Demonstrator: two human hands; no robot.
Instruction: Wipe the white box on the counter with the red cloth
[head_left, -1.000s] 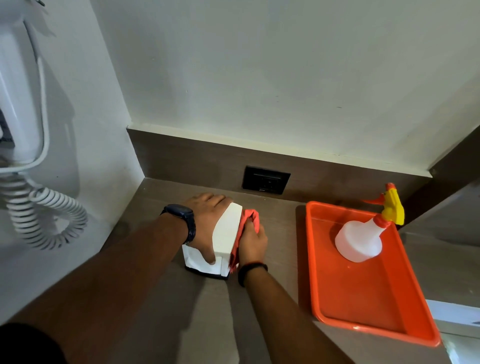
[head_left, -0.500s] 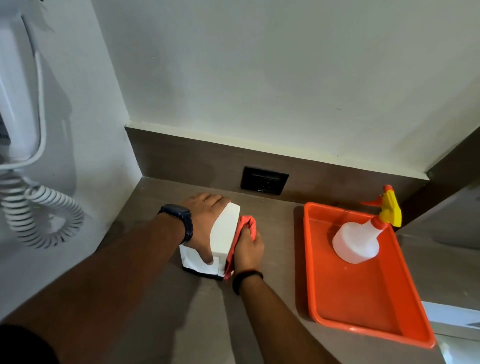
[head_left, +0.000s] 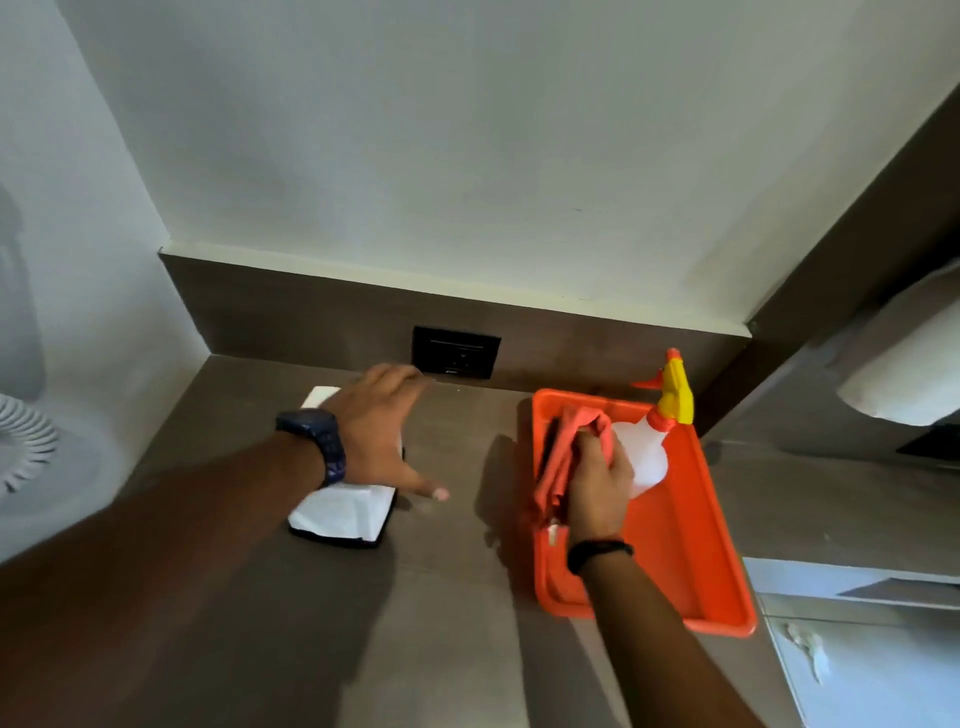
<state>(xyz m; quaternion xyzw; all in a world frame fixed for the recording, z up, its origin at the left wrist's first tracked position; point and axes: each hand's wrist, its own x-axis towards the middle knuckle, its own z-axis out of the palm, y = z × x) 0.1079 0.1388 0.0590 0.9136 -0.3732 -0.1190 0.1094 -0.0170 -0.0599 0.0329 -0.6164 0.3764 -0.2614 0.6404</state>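
The white box (head_left: 340, 512) with a dark base lies on the brown counter, left of centre. My left hand (head_left: 382, 431) hovers flat over its top with fingers spread, covering most of it; whether it touches I cannot tell. My right hand (head_left: 597, 486) is closed on the bunched red cloth (head_left: 563, 457) and holds it over the left part of the orange tray (head_left: 717, 587), well to the right of the box. The cloth hangs down from my fist.
A white spray bottle (head_left: 644, 462) with a yellow and red trigger head stands in the tray behind my right hand. A black wall socket (head_left: 456, 352) sits in the backsplash. A coiled white cord (head_left: 23, 447) hangs at the far left.
My right hand has carried the red cloth away from the box's right side, over to the tray. My left hand has let go of the box and opened above it.
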